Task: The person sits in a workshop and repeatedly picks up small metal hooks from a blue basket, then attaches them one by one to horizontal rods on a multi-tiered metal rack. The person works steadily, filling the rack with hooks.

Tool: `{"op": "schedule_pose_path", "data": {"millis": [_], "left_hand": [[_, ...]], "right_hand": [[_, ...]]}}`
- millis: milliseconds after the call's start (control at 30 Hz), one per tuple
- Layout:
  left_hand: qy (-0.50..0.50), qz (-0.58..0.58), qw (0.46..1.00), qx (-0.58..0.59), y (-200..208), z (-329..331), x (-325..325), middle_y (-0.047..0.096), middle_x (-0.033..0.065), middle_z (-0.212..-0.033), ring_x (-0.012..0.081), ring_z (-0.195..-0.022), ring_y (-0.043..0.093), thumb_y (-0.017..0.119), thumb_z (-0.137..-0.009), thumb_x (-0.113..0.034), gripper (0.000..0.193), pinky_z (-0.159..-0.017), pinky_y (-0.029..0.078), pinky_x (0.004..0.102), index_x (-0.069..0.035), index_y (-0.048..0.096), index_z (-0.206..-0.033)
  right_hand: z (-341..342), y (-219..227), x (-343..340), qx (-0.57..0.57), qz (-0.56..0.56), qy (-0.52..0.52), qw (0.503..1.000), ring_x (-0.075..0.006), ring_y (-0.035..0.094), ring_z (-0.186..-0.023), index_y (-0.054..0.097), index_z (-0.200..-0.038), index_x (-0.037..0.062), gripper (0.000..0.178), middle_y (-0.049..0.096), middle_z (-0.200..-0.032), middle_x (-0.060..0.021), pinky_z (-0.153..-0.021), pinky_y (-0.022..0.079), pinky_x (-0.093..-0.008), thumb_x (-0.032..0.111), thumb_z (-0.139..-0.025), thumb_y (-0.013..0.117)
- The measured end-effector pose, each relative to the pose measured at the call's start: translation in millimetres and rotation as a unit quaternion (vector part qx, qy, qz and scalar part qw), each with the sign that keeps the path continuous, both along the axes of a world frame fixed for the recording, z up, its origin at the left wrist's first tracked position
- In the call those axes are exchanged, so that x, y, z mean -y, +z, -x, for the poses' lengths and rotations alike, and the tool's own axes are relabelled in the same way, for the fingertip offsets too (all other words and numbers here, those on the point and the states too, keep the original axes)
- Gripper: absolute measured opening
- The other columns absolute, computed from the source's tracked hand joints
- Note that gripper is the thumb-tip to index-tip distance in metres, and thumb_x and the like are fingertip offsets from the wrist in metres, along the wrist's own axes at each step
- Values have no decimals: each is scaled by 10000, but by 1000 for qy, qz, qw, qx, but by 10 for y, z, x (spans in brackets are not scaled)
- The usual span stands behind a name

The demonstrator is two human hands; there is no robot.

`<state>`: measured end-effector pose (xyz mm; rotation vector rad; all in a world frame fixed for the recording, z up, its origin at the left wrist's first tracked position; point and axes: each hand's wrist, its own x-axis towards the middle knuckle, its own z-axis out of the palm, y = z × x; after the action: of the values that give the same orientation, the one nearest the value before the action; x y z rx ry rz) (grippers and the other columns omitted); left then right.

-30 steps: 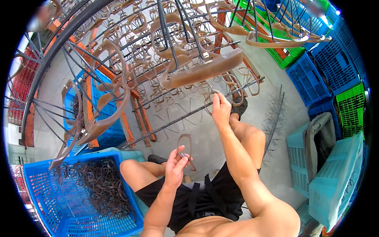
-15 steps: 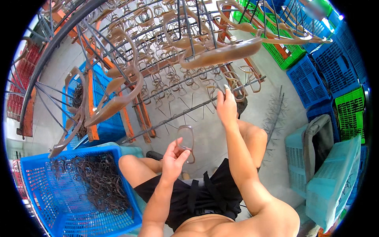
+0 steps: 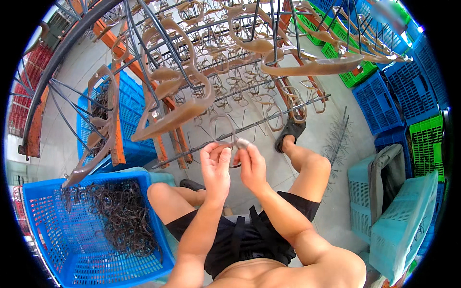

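Note:
Both hands are raised in front of my lap, close together. A translucent grey-brown eyeglass frame (image 3: 232, 126) is between them, one rim standing up above the fingertips. My left hand (image 3: 215, 168) is closed on its left part, thumb against the fingers. My right hand (image 3: 251, 164) pinches the frame at its right side; the fingers hide much of it. Just beyond the hands runs a dark rack bar (image 3: 249, 126) with thin wire prongs, where similar glasses frames (image 3: 269, 111) hang toward the right.
Large brownish frames (image 3: 177, 115) hang close overhead on wire hooks. A blue basket (image 3: 43, 230) at left holds a tangle of dark curved pieces (image 3: 125, 218). Orange rack posts (image 3: 117, 144) stand beyond it. Pale teal crates (image 3: 403, 225) and stacked blue crates (image 3: 377, 98) line the right.
My right hand has come back from the hanging frames to meet my left hand. Now both hands are on the eyeglass frame, which has risen slightly. My right leg has shifted outward.

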<state>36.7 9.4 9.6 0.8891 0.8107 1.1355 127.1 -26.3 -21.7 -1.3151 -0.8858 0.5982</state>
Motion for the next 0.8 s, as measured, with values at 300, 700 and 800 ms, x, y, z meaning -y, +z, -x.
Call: {"op": "schedule_pose_path", "data": {"millis": [300,700,800], "left_hand": [[212,-183,830,-483,-462,1070,-751,576,137,-967,229,-829,528,625,-857,-158,266,-770,444,353,10,553,-1050],[98,22,940,-328,-527,1131,-724,617,23,-693,66,-590,508,579,-920,-264,270,-549,417,212,-11,645,-854],[82,31,949,-303,-525,1144,-748,617,26,-690,68,-587,511,581,-919,-262,271,-549,419,213,-9,646,-845]], "right_hand": [[-429,-540,-596,-140,44,-246,958,-71,375,-580,553,-909,-15,181,467,-635,26,-511,338,-241,158,-940,514],[-360,-422,-675,-172,84,-145,971,-36,357,-540,591,-867,0,177,440,-594,50,-475,309,-230,169,-908,557],[-274,-422,-701,-61,105,-148,982,-63,400,-544,613,-968,-10,196,485,-594,11,-499,365,-257,167,-892,574]]}}
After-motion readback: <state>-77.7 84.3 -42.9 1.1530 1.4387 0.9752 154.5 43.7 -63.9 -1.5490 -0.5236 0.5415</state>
